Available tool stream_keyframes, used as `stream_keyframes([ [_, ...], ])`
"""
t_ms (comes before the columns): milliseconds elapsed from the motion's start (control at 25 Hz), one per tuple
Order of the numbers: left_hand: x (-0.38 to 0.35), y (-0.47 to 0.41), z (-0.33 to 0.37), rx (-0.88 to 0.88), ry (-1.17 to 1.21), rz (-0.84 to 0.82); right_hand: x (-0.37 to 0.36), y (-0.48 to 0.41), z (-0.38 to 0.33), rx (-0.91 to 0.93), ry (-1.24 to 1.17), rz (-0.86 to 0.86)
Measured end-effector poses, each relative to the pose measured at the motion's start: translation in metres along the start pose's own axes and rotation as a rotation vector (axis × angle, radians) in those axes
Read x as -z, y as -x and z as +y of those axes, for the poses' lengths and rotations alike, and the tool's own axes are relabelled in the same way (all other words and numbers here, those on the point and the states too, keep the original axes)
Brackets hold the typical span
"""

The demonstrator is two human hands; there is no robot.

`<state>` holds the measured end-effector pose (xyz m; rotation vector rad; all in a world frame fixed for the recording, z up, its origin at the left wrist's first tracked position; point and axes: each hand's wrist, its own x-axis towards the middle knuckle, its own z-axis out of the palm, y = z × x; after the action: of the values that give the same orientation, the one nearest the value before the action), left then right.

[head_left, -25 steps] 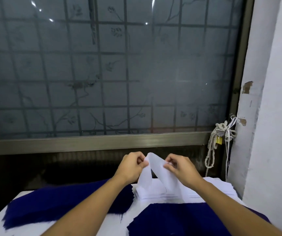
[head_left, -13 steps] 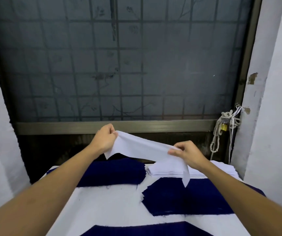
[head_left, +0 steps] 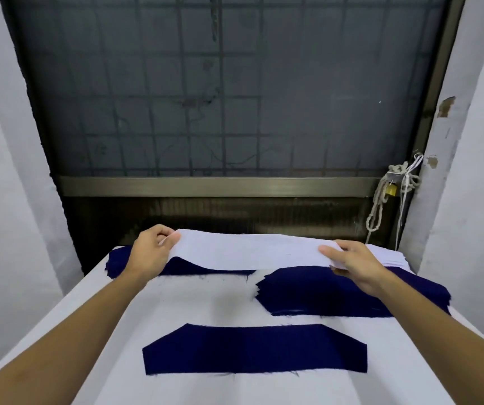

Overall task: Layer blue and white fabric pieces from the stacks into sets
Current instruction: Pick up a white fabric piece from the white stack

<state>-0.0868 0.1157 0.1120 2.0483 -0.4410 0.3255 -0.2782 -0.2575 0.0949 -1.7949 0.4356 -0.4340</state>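
Above the far end of the tabletop (head_left: 205, 299), a long white piece (head_left: 249, 252) hung spread lengthwise between two hands, clear of the surface and sagging a little along its near edge. The left hand (head_left: 150, 252) pinched its left end, fingers (head_left: 165, 233) curled over the cloth. The right hand (head_left: 354, 267) gripped the right end between thumb and fingers. Just behind the right hand lay the white stack (head_left: 386, 255), at the far right corner. Below the raised cloth a blue stack (head_left: 322, 290) sat on the right, and a second blue pile (head_left: 118, 264) lay at the far left, partly hidden by the left wrist and the cloth. Nearer the person, apart from both, a single blue piece (head_left: 252, 349) lay flat, long with slanted ends.

The step in hand looked like carrying one white layer to a set. The lone blue piece seemed the likely base, so the next move probably called for drawing the cloth toward the body, held taut, and lowering it so its ends matched the blue outline before letting go. Beyond the tabletop stood a grilled window (head_left: 235, 97), with a knotted rope (head_left: 381, 200) hanging at its right.
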Motion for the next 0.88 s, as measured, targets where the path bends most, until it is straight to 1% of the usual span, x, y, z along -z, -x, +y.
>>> stream_keyframes([
  [80,-0.005,0.018,-0.014,0.043,0.023,0.000,-0.002,0.014,0.013,-0.023,-0.063,0.059],
  [200,-0.014,0.042,-0.038,0.094,0.017,-0.013,-0.011,0.036,0.041,0.010,-0.060,0.128],
  [440,-0.029,0.090,-0.094,0.227,0.048,-0.093,-0.024,0.071,0.098,0.025,0.066,0.201],
  [600,-0.032,0.114,-0.117,0.210,-0.036,-0.108,-0.028,0.079,0.122,0.048,0.146,0.208],
  [760,-0.038,0.125,-0.129,0.184,-0.156,-0.057,-0.030,0.081,0.133,0.047,0.286,0.233],
  [880,-0.041,0.128,-0.132,0.187,-0.185,-0.028,-0.029,0.083,0.138,0.067,0.344,0.260],
])
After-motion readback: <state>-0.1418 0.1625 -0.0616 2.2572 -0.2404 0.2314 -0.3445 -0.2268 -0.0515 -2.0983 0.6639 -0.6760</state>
